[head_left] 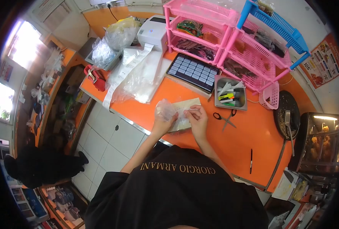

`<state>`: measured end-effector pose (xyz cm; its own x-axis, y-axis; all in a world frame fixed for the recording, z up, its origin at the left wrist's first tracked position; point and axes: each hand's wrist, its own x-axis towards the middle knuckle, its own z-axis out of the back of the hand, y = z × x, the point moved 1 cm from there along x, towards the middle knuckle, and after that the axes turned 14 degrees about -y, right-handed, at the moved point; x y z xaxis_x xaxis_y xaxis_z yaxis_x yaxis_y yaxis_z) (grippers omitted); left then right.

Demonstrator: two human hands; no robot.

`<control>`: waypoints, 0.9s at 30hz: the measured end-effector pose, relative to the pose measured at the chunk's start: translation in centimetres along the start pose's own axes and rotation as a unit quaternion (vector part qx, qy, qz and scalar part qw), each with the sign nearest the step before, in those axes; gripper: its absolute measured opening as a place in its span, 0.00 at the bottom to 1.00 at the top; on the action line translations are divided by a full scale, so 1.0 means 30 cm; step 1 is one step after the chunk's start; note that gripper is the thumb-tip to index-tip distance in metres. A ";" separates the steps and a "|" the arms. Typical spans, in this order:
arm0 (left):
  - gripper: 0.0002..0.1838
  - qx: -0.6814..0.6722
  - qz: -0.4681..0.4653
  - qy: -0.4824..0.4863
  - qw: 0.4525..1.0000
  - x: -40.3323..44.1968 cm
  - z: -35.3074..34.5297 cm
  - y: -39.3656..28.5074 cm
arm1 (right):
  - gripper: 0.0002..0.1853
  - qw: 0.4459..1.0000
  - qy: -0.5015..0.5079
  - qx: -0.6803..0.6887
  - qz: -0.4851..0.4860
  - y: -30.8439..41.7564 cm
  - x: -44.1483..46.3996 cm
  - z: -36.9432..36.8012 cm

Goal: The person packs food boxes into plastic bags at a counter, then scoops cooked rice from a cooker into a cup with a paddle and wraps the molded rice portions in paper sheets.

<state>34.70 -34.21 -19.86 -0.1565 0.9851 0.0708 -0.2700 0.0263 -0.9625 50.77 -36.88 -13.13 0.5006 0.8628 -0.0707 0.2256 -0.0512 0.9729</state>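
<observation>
My left hand [165, 124] is closed around a crumpled clear plastic bag [164, 108], which bulges above the fingers. Fingertips of my right hand [198, 115] are pinched together at the thin plastic to the right of the bulge. Both hands are close together over the front edge of the orange counter [240, 142]. Under them lies a flat beige paper or pad [191, 102], partly covered by the hands and the plastic. What the bag contains, if anything, cannot be made out.
Scissors [229, 123] lie right of my hands, near a metal tray of markers [217, 100]. Behind are a tablet [193, 72], a receipt printer [153, 34] and pink racks [228, 28]. A pen [251, 162] lies nearer. A person in black [47, 166] is at lower left.
</observation>
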 end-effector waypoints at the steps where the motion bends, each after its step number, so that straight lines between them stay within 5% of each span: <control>1: 0.21 -0.005 0.012 -0.009 1.000 -0.006 -0.005 0.009 | 0.06 1.000 0.006 -0.004 0.030 -0.018 0.006 0.003; 7: 0.19 -0.037 0.018 0.016 0.999 -0.026 0.007 -0.071 | 0.04 0.989 0.056 -0.123 0.055 -0.008 -0.021 0.043; 27: 0.16 -0.043 0.029 0.018 0.999 -0.022 0.010 -0.103 | 0.04 0.973 0.114 -0.163 0.114 -0.018 -0.007 0.059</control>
<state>35.36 -35.00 -16.88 -0.1352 0.9908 0.0069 -0.1793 -0.0176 -0.9836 52.02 -37.92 -14.02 0.2991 0.9392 0.1689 -0.1655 -0.1233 0.9785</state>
